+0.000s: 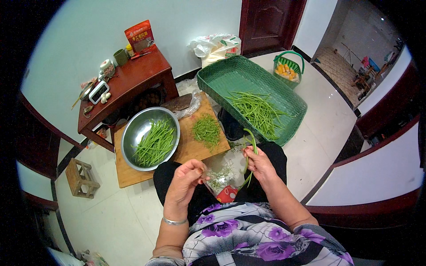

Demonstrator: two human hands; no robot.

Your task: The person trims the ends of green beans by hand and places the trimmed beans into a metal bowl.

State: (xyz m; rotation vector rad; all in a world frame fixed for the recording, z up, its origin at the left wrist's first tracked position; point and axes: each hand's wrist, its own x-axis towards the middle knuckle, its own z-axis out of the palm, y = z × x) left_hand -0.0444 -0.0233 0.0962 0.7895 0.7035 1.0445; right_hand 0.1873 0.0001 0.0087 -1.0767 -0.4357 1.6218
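My right hand [258, 161] grips a few long green beans [254, 141] that bend above and below the fingers. To its left, my left hand [190, 173] is held up with curled fingers, thumb near the fingertips; whether something small is between them cannot be told. Long beans [154, 143] lie in a steel bowl [129, 133] on a wooden board [133, 178]. A pile of small green trimmings [206, 130] sits on the same board. More long beans [258, 111] fill part of a green woven tray [219, 69]. Below my hands, scraps [219, 178] lie between my knees.
A red-brown wooden table [143, 74] with jars and a red packet [140, 36] stands at the upper left. Behind the tray are a white plastic bag [216, 48] and a green basket [289, 61] with yellow pieces. A small wooden stool [80, 179] stands at left.
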